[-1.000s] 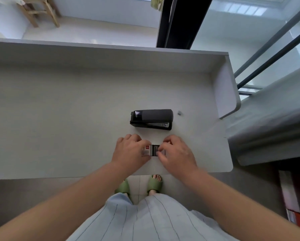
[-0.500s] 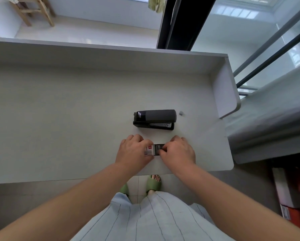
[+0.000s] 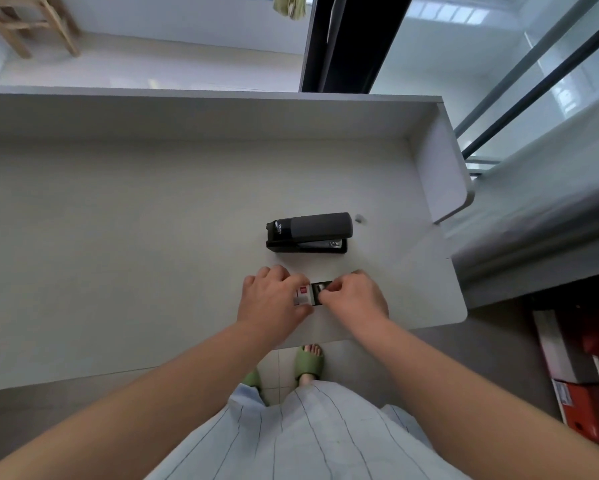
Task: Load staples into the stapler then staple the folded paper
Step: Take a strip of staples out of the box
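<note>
A white desk (image 3: 125,237) with raised back and side walls carries a closed black stapler (image 3: 309,232) lying on its side, just beyond the hands. Near the front edge, the left hand (image 3: 272,299) and the right hand (image 3: 355,296) both pinch a small staple box (image 3: 308,294) between their fingertips, its dark inside partly exposed. A tiny grey scrap (image 3: 359,218) lies just right of the stapler.

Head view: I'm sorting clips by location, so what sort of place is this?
Probably a dorm room or bedroom: a white built-in desk beside a bed, a wooden chair behind.
</note>
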